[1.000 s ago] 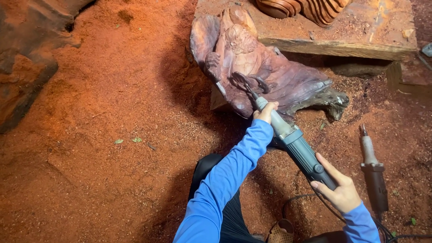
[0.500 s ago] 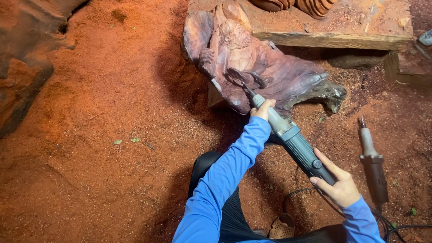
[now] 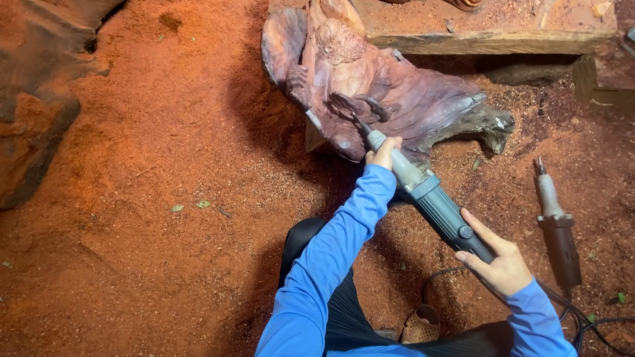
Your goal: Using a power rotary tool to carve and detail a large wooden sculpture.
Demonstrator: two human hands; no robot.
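A reddish-brown carved wood sculpture [image 3: 370, 86] lies on the sawdust-covered ground at upper centre. I hold a grey electric die grinder [image 3: 430, 201] slanted toward it, its bit touching the carving's lower front. My left hand [image 3: 383, 153] grips the grinder's slim silver neck close to the bit. My right hand [image 3: 499, 261] holds the dark rear end of its body, where the cord leaves. Both my sleeves are blue.
A second grinder [image 3: 555, 225] lies on the ground at right, its black cord [image 3: 595, 324] trailing toward me. A thick wooden slab [image 3: 489, 33] sits behind the sculpture. A large rough wood piece [image 3: 33, 119] fills the left edge. My dark-trousered leg and a sandal [image 3: 420, 324] are below.
The view has shifted, so the sculpture and tool sit slightly lower and more central. Both hands keep the same grip, with the bit still at the carving.
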